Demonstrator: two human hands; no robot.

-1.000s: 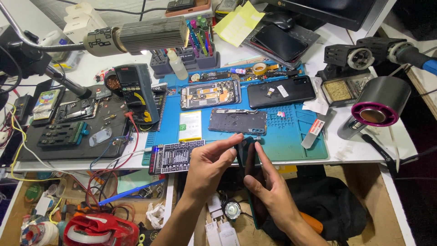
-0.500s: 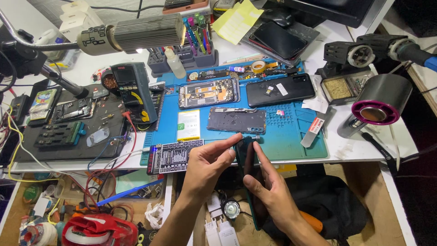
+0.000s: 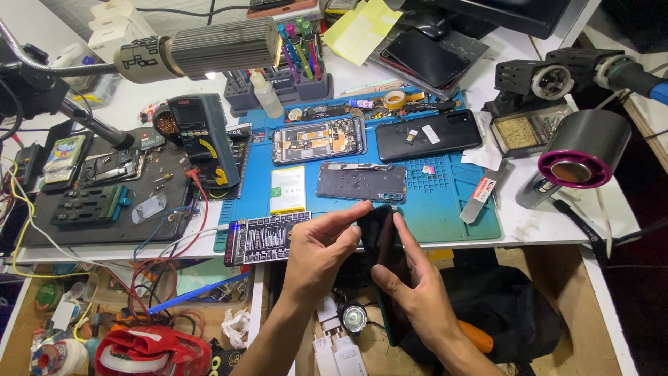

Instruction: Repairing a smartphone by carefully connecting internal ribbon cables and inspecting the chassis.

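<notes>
A dark phone (image 3: 381, 245) is held edge-on in front of the bench, below the blue work mat (image 3: 445, 202). My right hand (image 3: 417, 299) grips it from below and behind, the index finger lying up along its right side. My left hand (image 3: 321, 252) pinches its top left edge with fingertip and thumb. On the mat beyond lie an opened phone body (image 3: 319, 139), a black back cover (image 3: 428, 136), a dark inner plate (image 3: 362, 182) and a pale battery (image 3: 287, 189).
A small circuit board (image 3: 266, 238) lies by my left hand. A multimeter (image 3: 205, 139) and black tool pad (image 3: 97, 202) sit left, a lamp head (image 3: 202, 49) above. A round-nosed heat tool (image 3: 577, 167) lies right. Below the bench are a black bag (image 3: 515, 313) and wires.
Both hands and the phone stay in much the same place; the left fingertips have shifted slightly along the phone's top edge.
</notes>
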